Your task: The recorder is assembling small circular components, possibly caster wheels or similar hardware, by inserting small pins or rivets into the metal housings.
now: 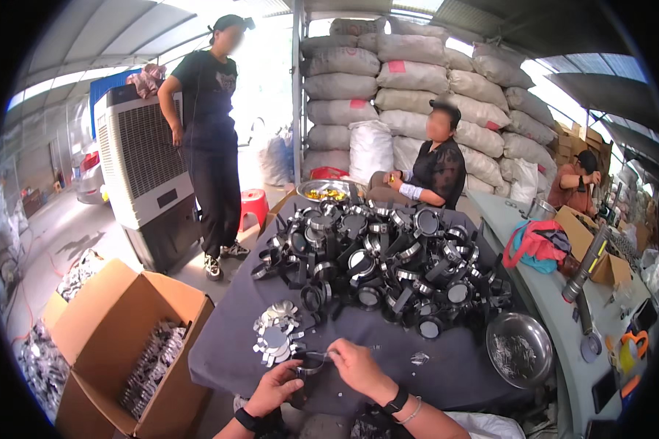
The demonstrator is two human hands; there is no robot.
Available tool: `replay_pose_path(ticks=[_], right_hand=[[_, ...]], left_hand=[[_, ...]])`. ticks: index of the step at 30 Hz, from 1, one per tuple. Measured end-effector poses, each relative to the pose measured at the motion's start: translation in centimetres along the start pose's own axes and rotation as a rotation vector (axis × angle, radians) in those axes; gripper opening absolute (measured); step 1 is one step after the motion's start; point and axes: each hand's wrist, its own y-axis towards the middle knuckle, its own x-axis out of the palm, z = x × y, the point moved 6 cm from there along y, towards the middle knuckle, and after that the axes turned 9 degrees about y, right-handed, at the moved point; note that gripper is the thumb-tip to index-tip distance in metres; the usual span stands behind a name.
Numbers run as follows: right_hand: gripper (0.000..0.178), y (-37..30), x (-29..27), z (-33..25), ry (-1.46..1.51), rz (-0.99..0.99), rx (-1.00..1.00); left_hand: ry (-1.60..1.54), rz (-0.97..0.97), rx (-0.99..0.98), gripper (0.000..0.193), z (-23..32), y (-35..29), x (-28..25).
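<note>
Over the bench [227, 329]'s near side, my left fingers [288, 367] are holding one round band [309, 370], my right fingers [341, 355] pinching its edge; the right-hand bowl [540, 344] is cradling silvery bits, one open carton [170, 294] shiny pieces [154, 360].

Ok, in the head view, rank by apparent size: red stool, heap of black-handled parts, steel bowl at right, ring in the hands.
1. Heap of black-handled parts
2. Steel bowl at right
Smallest, not ranked: red stool and ring; the ring is nearer and partly covered.
</note>
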Motion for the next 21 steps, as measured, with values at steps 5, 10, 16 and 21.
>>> replay_pose_path(ticks=[5, 10, 16, 21], right_hand=[[0.003, -2.6, -3.6, 0.4, 0.002, 0.123, 0.102], [0.008, -4.4, -5.5, 0.5, -0.072, 0.198, 0.084], [0.012, -4.6, -4.5, 0.0, -0.261, 0.235, -0.044], [0.014, -4.1, -4.8, 0.7, -0.251, 0.255, -0.037]], left_hand=[[0.010, 0.034, -0.080, 0.047, 1.3, -0.5, 0.5], [-0.144, 0.012, -0.025, 0.046, 3.1, -0.2, 2.8], [-0.146, 0.081, 0.091, 0.047, 1.8, 2.7, 5.3], [0.073, 0.154, 0.180, 0.052, 0.5, 4.5, 6.1]])
